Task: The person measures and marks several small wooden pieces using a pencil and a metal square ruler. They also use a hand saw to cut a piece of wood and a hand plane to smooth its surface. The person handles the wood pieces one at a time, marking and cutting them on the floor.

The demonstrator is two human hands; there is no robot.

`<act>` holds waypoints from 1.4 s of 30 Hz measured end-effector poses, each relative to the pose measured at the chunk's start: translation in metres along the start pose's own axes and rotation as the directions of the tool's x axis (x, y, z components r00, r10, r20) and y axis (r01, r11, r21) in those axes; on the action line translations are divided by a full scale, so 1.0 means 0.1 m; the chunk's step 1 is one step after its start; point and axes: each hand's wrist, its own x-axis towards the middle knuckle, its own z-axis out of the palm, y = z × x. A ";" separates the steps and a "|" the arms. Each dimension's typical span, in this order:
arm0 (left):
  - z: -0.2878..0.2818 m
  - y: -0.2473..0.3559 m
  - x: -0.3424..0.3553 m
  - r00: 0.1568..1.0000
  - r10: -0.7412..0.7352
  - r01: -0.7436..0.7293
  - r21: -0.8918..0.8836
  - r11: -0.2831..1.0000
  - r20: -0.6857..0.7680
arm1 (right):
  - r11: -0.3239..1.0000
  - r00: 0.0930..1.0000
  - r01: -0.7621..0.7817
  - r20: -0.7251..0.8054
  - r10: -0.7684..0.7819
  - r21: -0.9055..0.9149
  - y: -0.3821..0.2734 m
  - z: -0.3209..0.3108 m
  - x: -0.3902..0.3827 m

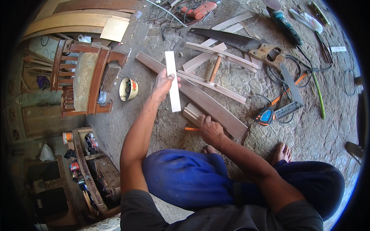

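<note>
My left hand [163, 82] grips a flat white strip [175, 96], its thumb on top and the strip raised over the floor. An orange pencil-like stick [192, 129] juts from under my right hand [212, 131], whose curled fingers rest at the end of a short grooved wood piece [192, 114]. Under and between both hands lies a long brown board [216, 108], running diagonally. Beyond it, two grooved wooden rails [225, 91] are joined by a round brown crosspiece [215, 70]. My right fingertips are partly hidden.
A handsaw [227, 38] lies across wood strips, with a metal try square [291, 90] and tape measure [265, 116] at right. An angle grinder [285, 27] and a red power tool [200, 10] trail cords. At left are a bowl [128, 89], carved furniture [83, 81] and a wooden box [90, 181].
</note>
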 end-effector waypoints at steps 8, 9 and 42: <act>0.21 -1.45 -1.11 0.954 -0.199 -0.001 -0.664 0.748 -0.225 | 0.995 0.997 -0.067 0.034 0.064 0.078 0.06 -0.05 0.00; 0.31 -1.63 -1.23 0.935 -0.258 0.003 -0.721 0.693 -0.244 | 0.994 0.997 -0.071 0.032 0.068 0.087 0.07 -0.05 0.01; 1.05 -0.89 -0.89 0.996 -0.085 -0.012 -0.991 0.130 -0.023 | 0.810 0.923 0.367 -0.290 -0.254 0.458 0.33 -0.91 0.38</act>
